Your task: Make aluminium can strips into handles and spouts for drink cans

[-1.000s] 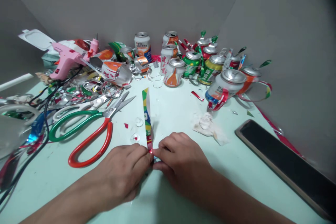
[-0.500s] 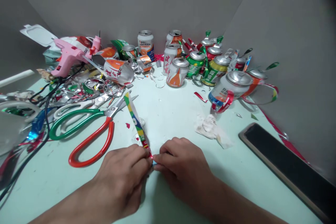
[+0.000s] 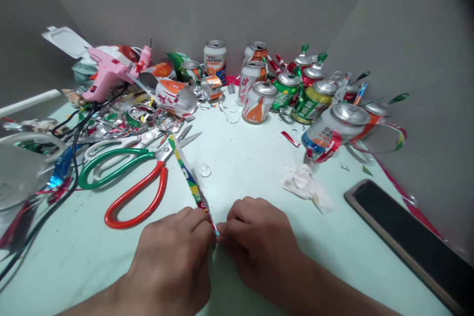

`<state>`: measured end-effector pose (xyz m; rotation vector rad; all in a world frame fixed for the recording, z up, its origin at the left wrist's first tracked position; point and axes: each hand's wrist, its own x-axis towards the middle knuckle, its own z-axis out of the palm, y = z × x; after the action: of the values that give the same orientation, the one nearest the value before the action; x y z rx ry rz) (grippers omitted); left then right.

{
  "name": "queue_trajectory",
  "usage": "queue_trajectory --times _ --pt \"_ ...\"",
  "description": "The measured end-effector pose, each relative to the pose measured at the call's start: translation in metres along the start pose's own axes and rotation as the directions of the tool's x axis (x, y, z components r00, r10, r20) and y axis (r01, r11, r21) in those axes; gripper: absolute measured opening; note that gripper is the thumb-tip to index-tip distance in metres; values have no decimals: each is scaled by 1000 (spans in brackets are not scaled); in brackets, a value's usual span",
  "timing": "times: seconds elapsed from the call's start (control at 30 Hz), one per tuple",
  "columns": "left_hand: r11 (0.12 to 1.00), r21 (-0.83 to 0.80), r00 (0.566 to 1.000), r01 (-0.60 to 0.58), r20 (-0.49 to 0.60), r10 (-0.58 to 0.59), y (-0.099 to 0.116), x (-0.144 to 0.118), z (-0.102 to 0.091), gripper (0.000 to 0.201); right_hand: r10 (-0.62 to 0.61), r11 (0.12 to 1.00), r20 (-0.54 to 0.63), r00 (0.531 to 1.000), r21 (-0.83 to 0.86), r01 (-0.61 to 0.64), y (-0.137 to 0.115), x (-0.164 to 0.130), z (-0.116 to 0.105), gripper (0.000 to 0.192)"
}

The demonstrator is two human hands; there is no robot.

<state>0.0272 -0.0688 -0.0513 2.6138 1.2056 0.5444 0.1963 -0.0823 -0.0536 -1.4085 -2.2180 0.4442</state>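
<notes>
A narrow, brightly printed strip of can metal (image 3: 188,177), yellow, green, blue and red, rises away from me at a slant. My left hand (image 3: 176,252) is closed on its near end, knuckles up. From the other side my right hand (image 3: 261,242) pinches the same end between thumb and index finger. The fingertips of both hands almost meet there, and they hide the strip's lower tip. Left of the strip lie scissors (image 3: 159,158) with one green and one red handle, blades apart and touching no hand.
A pink glue gun (image 3: 105,74) lies on scrap metal and cords at the left. Several drink cans (image 3: 259,101) stand along the back, with a handled can (image 3: 335,126) at right. A crumpled tissue (image 3: 305,185) and a phone (image 3: 407,242) lie right of my hands.
The view has shifted, so most things on the table sit slightly further right. The strip leans a little more to the left. Both hands still grip its near end.
</notes>
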Motion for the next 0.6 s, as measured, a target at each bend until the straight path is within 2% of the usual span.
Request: queue_trajectory --times 0.1,0.27,0.37,0.47,0.6 --pt "988 -31 984 153 98 -150 2 7 -9 22 52 996 6 999 73 -52 -1 1 0 16" --pt "955 -48 934 294 224 -277 2 14 -17 22 98 992 7 995 85 -98 -3 2 2 15" --pt "935 21 898 354 271 -346 3 16 -20 18 22 996 16 1000 87 -23 -3 1 3 12" --pt "918 68 875 390 284 -393 3 18 -21 13 -107 991 -18 994 78 108 -2 0 3 24" --pt "935 71 900 347 255 -353 3 19 -22 15 -185 983 -23 982 -21 185 -3 -2 1 21"
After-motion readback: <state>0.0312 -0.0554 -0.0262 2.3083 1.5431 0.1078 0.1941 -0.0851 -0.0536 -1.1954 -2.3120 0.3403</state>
